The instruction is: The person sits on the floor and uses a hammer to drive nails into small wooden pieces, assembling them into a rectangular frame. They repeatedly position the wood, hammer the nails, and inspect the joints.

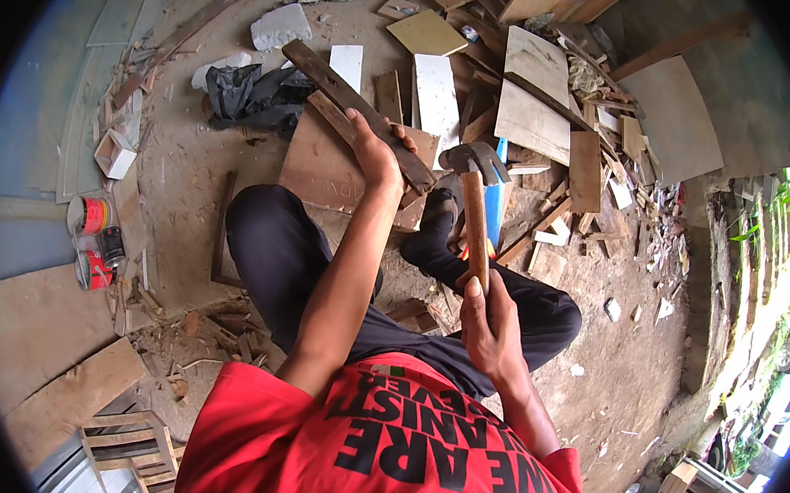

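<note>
My left hand (376, 151) is closed around a dark wooden plank (326, 79) that slants from upper left to lower right in front of me. A narrower, lighter strip of wood (328, 119) lies along the plank's left side, beside my fingers. Closed on the lower part of its wooden handle, my right hand (492, 325) holds a hammer (476, 220). Its dark metal head is up, just right of the plank's near end. Beneath the plank is a brown board (307, 167), partly covered by my forearm and the wood.
My bent legs (276, 238) frame the work. Scrap boards and a pale panel (536, 96) pile up at the far right. A black plastic bag (257, 95) and a white chunk (280, 26) lie far left. Red cans (95, 216) stand at left, near a slatted wooden frame (129, 448).
</note>
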Demonstrator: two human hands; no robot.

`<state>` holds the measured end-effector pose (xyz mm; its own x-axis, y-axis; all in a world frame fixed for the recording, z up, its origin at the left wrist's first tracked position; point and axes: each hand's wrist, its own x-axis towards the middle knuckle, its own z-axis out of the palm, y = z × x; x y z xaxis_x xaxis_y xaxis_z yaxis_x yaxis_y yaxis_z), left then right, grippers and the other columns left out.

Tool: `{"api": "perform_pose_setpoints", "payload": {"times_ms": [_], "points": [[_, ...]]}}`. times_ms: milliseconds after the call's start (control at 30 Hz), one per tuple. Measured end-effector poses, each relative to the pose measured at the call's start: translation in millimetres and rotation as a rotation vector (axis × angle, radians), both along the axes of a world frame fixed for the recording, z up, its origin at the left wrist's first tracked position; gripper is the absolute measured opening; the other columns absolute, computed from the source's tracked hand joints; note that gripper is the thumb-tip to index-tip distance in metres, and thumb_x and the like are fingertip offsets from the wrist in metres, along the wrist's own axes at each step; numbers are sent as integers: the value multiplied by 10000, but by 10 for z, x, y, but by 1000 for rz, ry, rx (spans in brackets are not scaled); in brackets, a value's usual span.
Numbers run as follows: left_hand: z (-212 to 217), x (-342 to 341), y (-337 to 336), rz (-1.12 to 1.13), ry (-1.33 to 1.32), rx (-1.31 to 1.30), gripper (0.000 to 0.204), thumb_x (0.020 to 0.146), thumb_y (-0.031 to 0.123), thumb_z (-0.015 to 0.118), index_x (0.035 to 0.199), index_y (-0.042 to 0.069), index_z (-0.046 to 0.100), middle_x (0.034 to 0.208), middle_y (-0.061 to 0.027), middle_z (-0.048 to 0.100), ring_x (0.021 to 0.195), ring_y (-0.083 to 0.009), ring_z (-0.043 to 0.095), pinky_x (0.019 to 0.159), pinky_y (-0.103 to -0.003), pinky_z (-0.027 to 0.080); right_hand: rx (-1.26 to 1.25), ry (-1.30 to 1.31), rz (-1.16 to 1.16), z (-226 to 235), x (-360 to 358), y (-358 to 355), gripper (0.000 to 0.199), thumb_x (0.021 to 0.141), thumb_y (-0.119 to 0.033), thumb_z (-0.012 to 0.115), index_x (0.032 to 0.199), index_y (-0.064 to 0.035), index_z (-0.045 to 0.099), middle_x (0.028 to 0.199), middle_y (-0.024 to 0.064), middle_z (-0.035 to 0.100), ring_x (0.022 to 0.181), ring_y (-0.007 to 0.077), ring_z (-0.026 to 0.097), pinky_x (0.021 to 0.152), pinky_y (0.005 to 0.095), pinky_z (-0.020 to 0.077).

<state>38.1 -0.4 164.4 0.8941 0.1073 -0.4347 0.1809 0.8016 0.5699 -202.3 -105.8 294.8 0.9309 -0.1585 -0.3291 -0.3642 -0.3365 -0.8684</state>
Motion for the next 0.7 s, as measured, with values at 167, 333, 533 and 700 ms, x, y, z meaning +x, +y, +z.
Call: {"api": "perform_pose_setpoints", "payload": {"times_ms": [167, 333, 533, 700], "points": [[-2, 12, 11, -3, -11, -66, 669, 933, 735, 367, 921, 71, 446, 651, -72, 490, 498, -206, 486, 498, -349, 455, -96, 80, 58, -16, 77, -40, 404, 1057, -374, 419, 1027, 6, 552, 655, 57, 503, 550, 130, 464, 533, 322, 389], [7, -18, 32, -5, 8, -27, 678, 929, 748, 349, 917, 79, 462, 663, -60, 500, 534, -206, 497, 534, -351, 465, 115, -206, -20, 382, 39, 8, 513, 1051, -469, 352, 1089, 12, 526, 607, -37, 417, 453, 37, 353, 413, 199, 256], [-27, 8, 25, -4, 5, -31, 684, 922, 752, 365, 916, 73, 447, 639, -65, 491, 489, -212, 494, 500, -356, 463, -114, -279, 83, 33, -21, 47, 314, 1053, -260, 378, 1037, 22, 515, 582, 90, 486, 488, 185, 489, 478, 370, 383], [-83, -21, 20, -24, -20, -32, 701, 926, 753, 344, 910, 65, 474, 656, -64, 505, 530, -205, 500, 532, -352, 466, -50, 54, 3, -160, -207, -30, 448, 1071, -399, 350, 925, -12, 522, 585, 14, 444, 507, 109, 431, 484, 289, 349]]}}
